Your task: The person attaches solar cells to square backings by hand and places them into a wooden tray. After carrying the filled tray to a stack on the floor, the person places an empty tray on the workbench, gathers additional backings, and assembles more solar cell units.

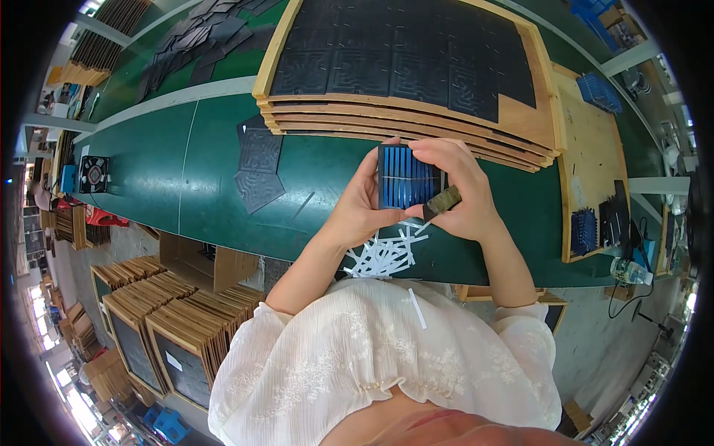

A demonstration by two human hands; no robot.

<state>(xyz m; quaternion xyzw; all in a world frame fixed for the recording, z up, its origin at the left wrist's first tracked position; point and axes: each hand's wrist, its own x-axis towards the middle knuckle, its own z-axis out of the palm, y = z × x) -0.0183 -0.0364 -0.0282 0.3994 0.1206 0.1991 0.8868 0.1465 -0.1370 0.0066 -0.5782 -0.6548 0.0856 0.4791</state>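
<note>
Between my two hands, above the front of the green table, is a small square solar panel (404,177) with blue strips in a black frame. My left hand (361,197) grips its left side, fingers closed along the edge. On the opposite side, my right hand (465,189) holds the top and right edges. A small brownish block (442,202) is also held in the right hand, by the panel's lower right corner; its kind is unclear. White paper-like strips (383,254) lie heaped just below the hands, and a single strip (418,308) rests on my shirt.
Stacked wooden trays (416,111) with black square plates stand behind my hands. Loose black plates (259,167) lie to the left on the green table (149,163). At right are a wooden board (591,156), blue-celled pieces (584,230) and a plastic bottle (631,270).
</note>
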